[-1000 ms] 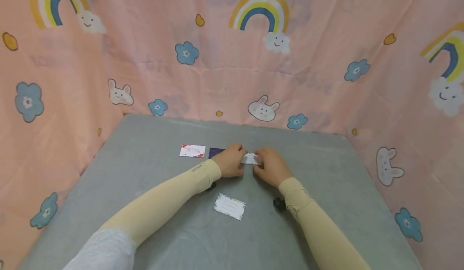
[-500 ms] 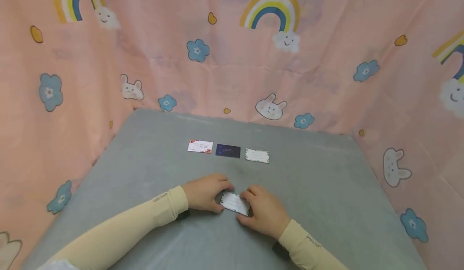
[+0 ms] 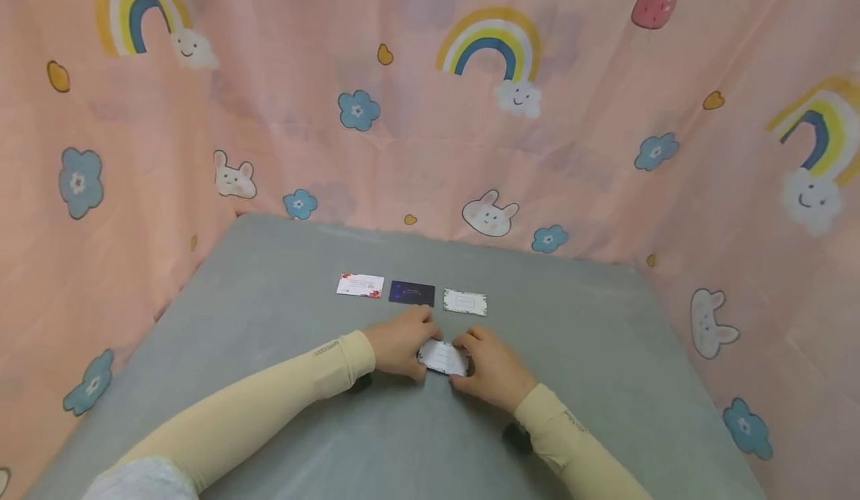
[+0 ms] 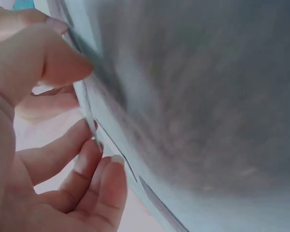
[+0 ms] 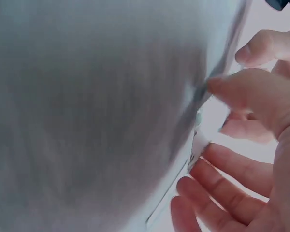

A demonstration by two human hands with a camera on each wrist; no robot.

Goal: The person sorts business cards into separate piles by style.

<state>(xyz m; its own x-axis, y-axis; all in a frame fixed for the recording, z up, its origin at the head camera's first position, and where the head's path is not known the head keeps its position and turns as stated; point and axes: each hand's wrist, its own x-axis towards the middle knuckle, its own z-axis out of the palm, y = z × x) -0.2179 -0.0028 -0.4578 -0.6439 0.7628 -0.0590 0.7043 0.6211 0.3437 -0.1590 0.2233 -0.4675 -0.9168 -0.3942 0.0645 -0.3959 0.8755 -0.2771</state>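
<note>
A white business card with a leafy border [image 3: 443,357] is between both hands in the head view. My left hand [image 3: 402,342] pinches its left end, and my right hand [image 3: 496,369] grips its right end, fingertips at the far edge and thumbs at the near one. Just beyond lies a row of cards on the grey surface: a white one with red flowers [image 3: 360,285], a dark blue one [image 3: 412,293], and a white one with a similar leafy border [image 3: 465,302]. In the left wrist view, the fingers [image 4: 113,186] are curled beside a thin card edge.
The grey cloth-covered table [image 3: 571,321] spreads around the hands. A pink curtain [image 3: 416,164] printed with rainbows, rabbits and flowers hangs along the back and both sides. Beige sleeves [image 3: 269,403] cover the forearms, with a small dark device [image 3: 517,437] under the right wrist.
Both hands left the leafy card at the row's right end and came nearer to grip the loose leafy card. That card has since moved away from the body, closer to the row.
</note>
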